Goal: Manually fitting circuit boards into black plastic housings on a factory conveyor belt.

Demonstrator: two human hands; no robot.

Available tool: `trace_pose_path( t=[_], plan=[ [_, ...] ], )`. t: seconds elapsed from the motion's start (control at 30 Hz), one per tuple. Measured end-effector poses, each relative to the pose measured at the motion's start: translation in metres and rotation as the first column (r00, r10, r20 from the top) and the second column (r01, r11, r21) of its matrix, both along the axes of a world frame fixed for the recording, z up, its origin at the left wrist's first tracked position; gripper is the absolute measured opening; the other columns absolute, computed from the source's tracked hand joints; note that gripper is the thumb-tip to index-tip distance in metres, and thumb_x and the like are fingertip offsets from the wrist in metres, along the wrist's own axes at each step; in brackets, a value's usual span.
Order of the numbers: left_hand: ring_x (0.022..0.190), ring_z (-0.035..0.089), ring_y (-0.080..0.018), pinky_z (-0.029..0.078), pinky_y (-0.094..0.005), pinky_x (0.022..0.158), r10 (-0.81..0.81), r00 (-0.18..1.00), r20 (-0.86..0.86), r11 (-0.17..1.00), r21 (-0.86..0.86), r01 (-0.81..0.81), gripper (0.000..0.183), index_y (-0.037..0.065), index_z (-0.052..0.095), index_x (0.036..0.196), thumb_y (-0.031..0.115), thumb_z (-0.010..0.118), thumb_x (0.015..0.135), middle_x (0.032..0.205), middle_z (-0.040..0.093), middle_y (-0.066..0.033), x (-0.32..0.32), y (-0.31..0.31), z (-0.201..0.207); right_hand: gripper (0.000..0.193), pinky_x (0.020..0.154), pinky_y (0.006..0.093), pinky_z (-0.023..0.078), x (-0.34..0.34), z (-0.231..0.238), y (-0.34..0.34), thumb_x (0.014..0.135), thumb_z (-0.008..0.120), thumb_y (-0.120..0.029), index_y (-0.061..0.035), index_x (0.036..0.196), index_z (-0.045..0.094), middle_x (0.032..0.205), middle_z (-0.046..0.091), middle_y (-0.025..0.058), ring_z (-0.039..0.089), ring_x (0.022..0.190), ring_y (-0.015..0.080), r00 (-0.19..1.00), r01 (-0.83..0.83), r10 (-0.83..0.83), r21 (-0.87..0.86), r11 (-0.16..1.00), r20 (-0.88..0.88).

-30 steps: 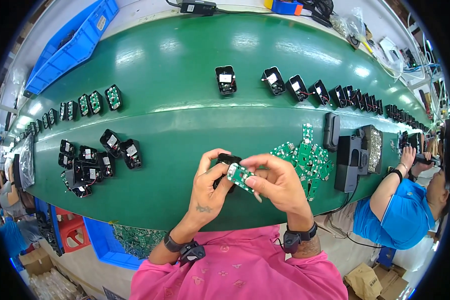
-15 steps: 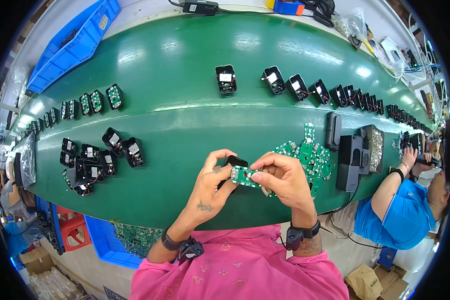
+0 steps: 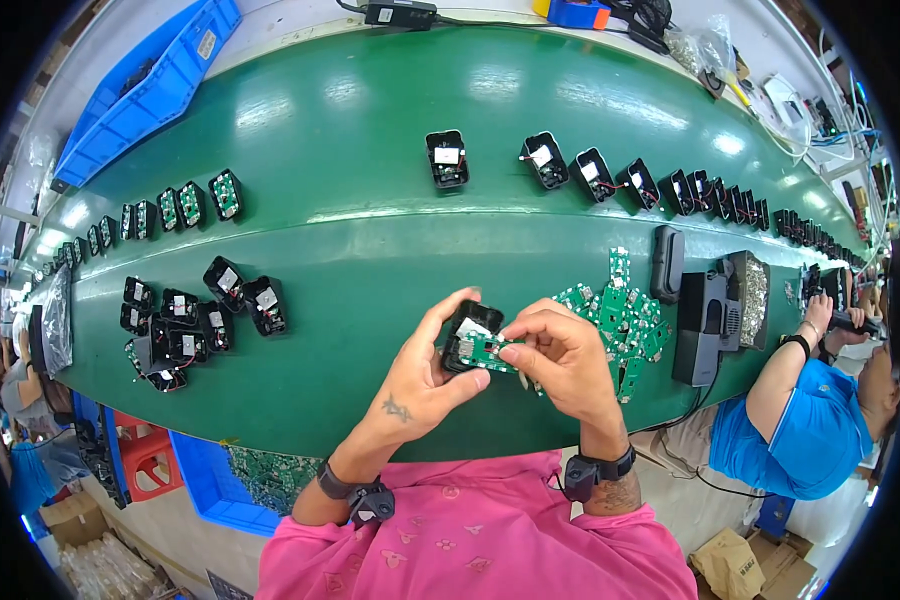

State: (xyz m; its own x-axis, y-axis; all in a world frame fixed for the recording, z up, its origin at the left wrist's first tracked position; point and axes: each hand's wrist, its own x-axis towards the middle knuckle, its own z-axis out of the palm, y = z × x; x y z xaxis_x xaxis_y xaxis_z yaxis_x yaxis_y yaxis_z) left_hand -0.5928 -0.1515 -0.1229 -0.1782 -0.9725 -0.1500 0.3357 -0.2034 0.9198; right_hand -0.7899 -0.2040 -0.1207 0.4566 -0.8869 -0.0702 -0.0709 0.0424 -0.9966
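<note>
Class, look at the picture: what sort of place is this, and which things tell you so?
Most likely an electronics assembly line: a long green belt carries rows of black housings, green circuit boards lie piled nearby, and a co-worker sits alongside.

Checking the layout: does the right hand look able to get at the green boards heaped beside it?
Probably yes: the board heap lies just right of the right hand, nothing between. But its fingers hold a small board at the housing.

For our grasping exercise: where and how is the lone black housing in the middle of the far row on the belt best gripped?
Grip the black housing across its two long side walls, coming from above. It lies open side up and apart from its neighbours, so both sides look free; avoid the white part inside it.
</note>
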Motion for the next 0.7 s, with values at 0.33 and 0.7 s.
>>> trace_pose_path(
  t=[0.33, 0.7],
  plan=[
    [0.12, 0.052, -0.0159, 0.048, -0.0297, 0.098, 0.063, 0.995, 0.078, 0.998, -0.036, -0.06, 0.046, 0.001, 0.044, 0.141, 0.002, 0.055, 0.096, 0.135, 0.051, -0.0103, -0.016, -0.002, -0.011, 0.016, 0.09, 0.0322, 0.046, 0.017, -0.01, 0.013, 0.085, 0.074, -0.009, -0.0062, 0.101, 0.077, 0.127, 0.051, 0.0109, 0.053, 0.111, 0.0205, 0.979, 0.128, -0.173, -0.336, 0.933, -0.105],
    [0.122, 0.052, -0.019, 0.049, -0.031, 0.099, 0.239, 0.971, -0.016, 0.968, -0.077, -0.24, 0.047, 0.0, 0.043, 0.14, 0.004, 0.06, 0.097, 0.138, 0.05, -0.013, -0.031, 0.002, -0.008, 0.008, 0.083, 0.0339, 0.047, 0.035, 0.0, 0.03, 0.087, 0.071, -0.005, -0.0023, 0.094, 0.072, 0.127, 0.052, 0.0151, 0.054, 0.108, 0.0237, 0.898, 0.24, -0.402, -0.569, 0.787, -0.177]
  ],
)
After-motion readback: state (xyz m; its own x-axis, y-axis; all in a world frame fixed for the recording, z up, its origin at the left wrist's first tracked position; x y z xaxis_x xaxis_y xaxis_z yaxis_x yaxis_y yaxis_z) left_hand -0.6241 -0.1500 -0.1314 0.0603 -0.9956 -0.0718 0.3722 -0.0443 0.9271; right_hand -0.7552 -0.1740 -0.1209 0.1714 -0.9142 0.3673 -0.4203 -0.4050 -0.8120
